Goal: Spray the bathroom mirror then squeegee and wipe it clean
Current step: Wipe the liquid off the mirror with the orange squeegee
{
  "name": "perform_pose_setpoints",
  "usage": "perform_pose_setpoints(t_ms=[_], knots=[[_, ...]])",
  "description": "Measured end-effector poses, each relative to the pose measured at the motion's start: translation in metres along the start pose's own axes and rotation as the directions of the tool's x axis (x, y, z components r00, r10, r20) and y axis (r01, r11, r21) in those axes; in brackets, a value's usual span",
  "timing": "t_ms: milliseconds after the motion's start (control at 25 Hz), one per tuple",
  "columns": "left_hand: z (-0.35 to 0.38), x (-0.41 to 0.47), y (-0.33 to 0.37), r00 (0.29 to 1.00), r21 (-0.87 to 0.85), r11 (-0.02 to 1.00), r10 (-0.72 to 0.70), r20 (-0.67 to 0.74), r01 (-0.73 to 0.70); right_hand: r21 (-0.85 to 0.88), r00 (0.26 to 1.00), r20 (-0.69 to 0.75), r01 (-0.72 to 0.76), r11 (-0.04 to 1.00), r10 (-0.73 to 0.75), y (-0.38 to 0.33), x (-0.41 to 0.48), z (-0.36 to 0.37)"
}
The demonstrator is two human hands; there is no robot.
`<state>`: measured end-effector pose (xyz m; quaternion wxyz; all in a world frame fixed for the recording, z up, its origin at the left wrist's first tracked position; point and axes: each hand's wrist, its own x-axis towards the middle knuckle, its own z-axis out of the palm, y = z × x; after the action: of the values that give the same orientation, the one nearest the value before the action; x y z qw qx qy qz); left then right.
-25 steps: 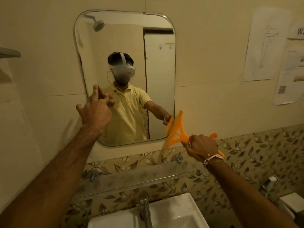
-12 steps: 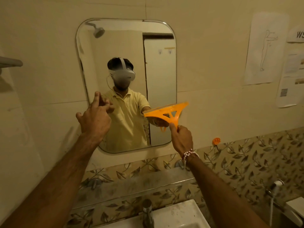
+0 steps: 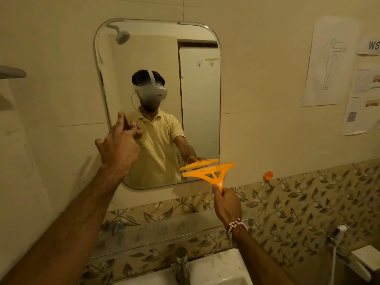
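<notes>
The mirror (image 3: 158, 83), a tall rounded panel on the far wall, sits above a narrow glass shelf (image 3: 160, 233) and the white sink (image 3: 218, 270) with its tap (image 3: 182, 262) at the near edge. A second ago the orange squeegee (image 3: 207, 171) stood on end just off the mirror's lower right corner; half a second ago it had swung flat and risen to mid-height on the right side of the glass. Now it lies flat lower down, its blade along the bottom right part of the glass, its reflection just above it. That reads to me as a downward stroke nearing its end on the right strip, so the squeegee stage is under way and the wiping is yet to come.

The right hand (image 3: 227, 204) is clenched around the squeegee's handle from below, beaded bracelet at the wrist. The left hand (image 3: 118, 147) holds nothing; its fingers (image 3: 121, 120) are spread and seem to rest on the mirror's left edge, though I cannot tell whether they touch the glass.

Whether the glass is wet I cannot make out in this dim light. A small orange hook (image 3: 268, 175) sits on the wall to the right of the blade, clear of the stroke. Papers (image 3: 327, 62) hang on the wall far right. The left hand itself covers the lower left of the glass and would need to move before that part is cleared.
</notes>
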<state>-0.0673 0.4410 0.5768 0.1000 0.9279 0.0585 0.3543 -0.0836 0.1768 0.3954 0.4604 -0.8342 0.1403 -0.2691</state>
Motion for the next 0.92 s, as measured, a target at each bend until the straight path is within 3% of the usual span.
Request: perform_pose_setpoints(t_ms=[160, 360, 560, 720, 920], knots=[[0.000, 0.001, -0.002, 1.000, 0.000, 1.000, 0.006, 0.003, -0.006, 0.068, 0.988, -0.093, 0.133, 0.989, -0.127, -0.049, -0.002, 0.012], [0.000, 0.002, -0.008, 1.000, 0.003, 1.000, 0.025, 0.005, -0.025, 0.102, 0.980, -0.083, 0.189, 0.977, -0.181, -0.113, 0.008, 0.035], [0.005, 0.001, -0.009, 0.999, 0.012, 0.999, 0.042, -0.007, -0.042, 0.085, 0.995, -0.005, 0.104, 0.991, -0.104, -0.054, -0.025, 0.056], [0.006, -0.001, -0.008, 0.999, 0.028, 0.999, 0.046, -0.008, -0.046, -0.050, 0.997, 0.076, 0.012, 0.999, -0.008, -0.018, -0.042, 0.063], [0.010, -0.004, -0.010, 0.998, 0.037, 0.997, 0.061, -0.013, -0.061, 0.018, 0.998, -0.054, 0.014, 1.000, -0.013, -0.015, -0.034, 0.040]])
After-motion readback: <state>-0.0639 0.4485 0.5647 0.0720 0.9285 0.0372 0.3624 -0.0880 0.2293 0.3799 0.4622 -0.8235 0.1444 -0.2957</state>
